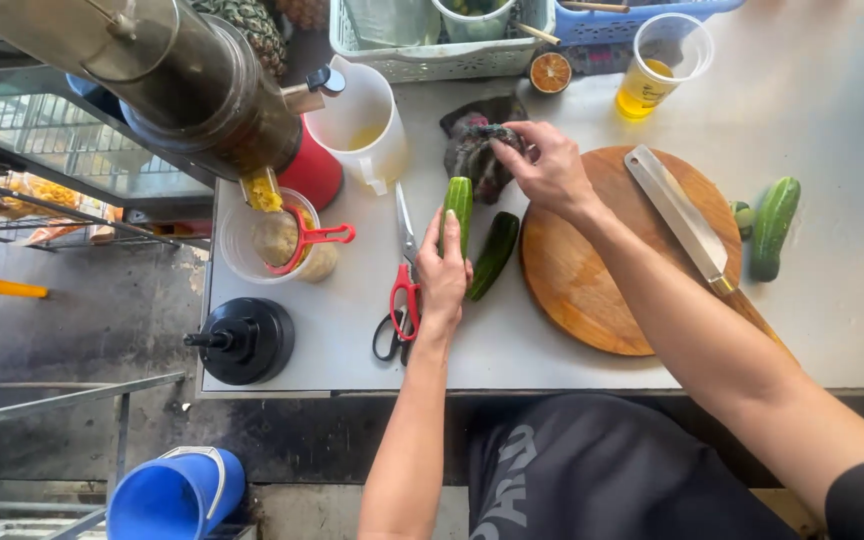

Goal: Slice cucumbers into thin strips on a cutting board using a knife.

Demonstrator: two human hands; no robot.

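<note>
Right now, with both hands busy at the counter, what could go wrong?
1. The scissors lie right beside the left hand, which holds a cucumber; a slip could meet the blades.
2. The cleaver rests on the round cutting board under the right forearm; a brush might shift it.
3. The right hand grips a dark cloth near the white jug, which a tug could knock.

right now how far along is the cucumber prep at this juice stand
Early on. Done: pulp sits in the strainer cup under the juicer spout, and a cup of yellow juice stands filled. In hand: the left hand holds a cucumber on the counter; the right hand grips a dark cloth. Left: the board is bare, the knife untouched, and all three cucumbers look uncut.
</note>
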